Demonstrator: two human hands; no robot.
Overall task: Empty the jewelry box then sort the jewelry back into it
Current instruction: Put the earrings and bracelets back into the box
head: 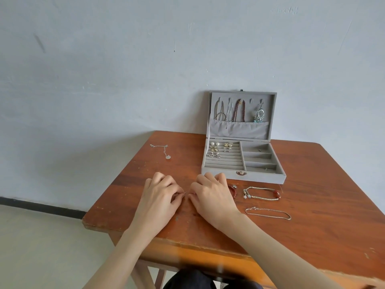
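The grey jewelry box (pixel 241 175) stands open at the back of the wooden table (pixel 312 236). Several necklaces (pixel 229 110) hang in its lid (pixel 273 113), and several earrings (pixel 218 150) sit in the left ring rolls. My left hand (pixel 160 197) and right hand (pixel 212 197) rest together on the table in front of the box, fingertips pinching a small thin metal piece (pixel 185 192) between them. A red bead bracelet (pixel 233 190) peeks out beside my right hand. A silver-and-red bracelet (pixel 262 193) and a silver chain (pixel 268 213) lie to the right.
A thin necklace with a pale pendant (pixel 164 151) lies near the table's far left corner. The box leans against a pale wall. The table's left edge drops to a light floor with a dark baseboard (pixel 41 207).
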